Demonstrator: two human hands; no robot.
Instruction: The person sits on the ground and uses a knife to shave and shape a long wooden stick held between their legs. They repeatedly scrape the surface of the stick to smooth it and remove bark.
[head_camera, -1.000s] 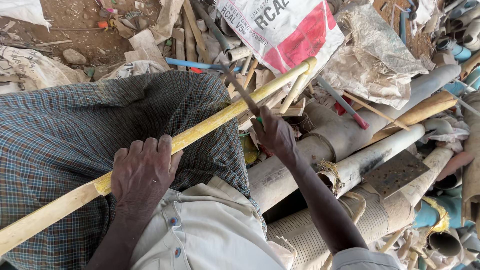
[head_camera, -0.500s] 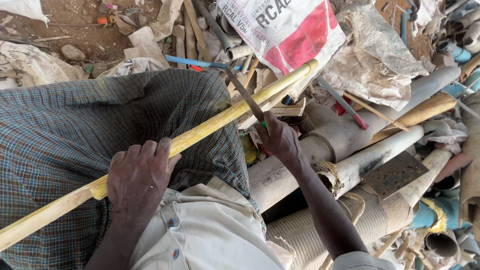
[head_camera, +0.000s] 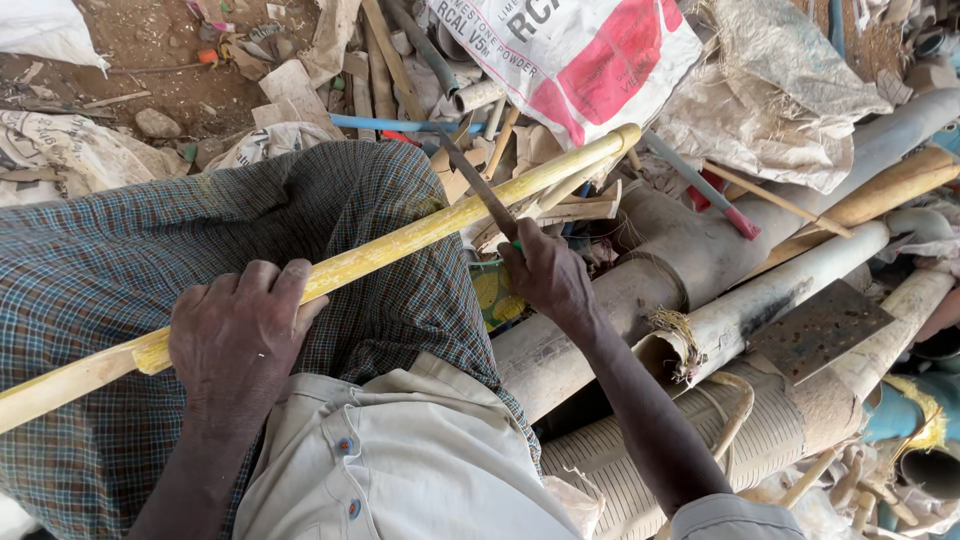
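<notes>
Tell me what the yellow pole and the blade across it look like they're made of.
The yellow pole looks like bamboo: smooth, slightly glossy skin, with paler stripped wood towards the left hand. The blade, held by the right hand, seems dull dark metal, thin and flat.

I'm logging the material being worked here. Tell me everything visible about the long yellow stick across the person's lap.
The yellow stick looks like a bamboo cane, long, round and pale yellow with darker smudges. It slants from lower left to upper right across the checked cloth on the lap, its cut end near a white and red sack. The left hand presses it down; the right hand holds a dark blade against its upper side.
</notes>
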